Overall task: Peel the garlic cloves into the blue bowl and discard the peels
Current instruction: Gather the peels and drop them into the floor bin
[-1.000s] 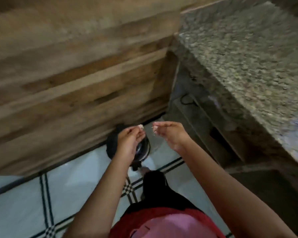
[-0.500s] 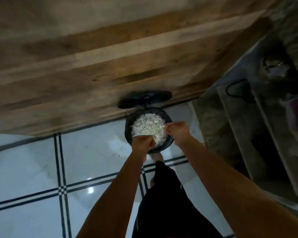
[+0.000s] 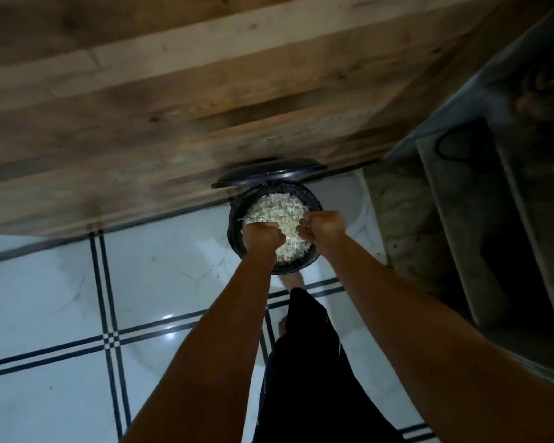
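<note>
Peels (image 3: 279, 207) fill the bin (image 3: 234, 228), whose lid (image 3: 269, 174) now stands raised behind it; left hand (image 3: 263, 238) and right hand (image 3: 326, 226) have come down over the bin, fingers curled, contents indiscernible. Discarding appears under way.

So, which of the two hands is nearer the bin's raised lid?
The right hand: it sits higher in the view, closer to the lid, while the left hand is over the near rim of the bin.
</note>
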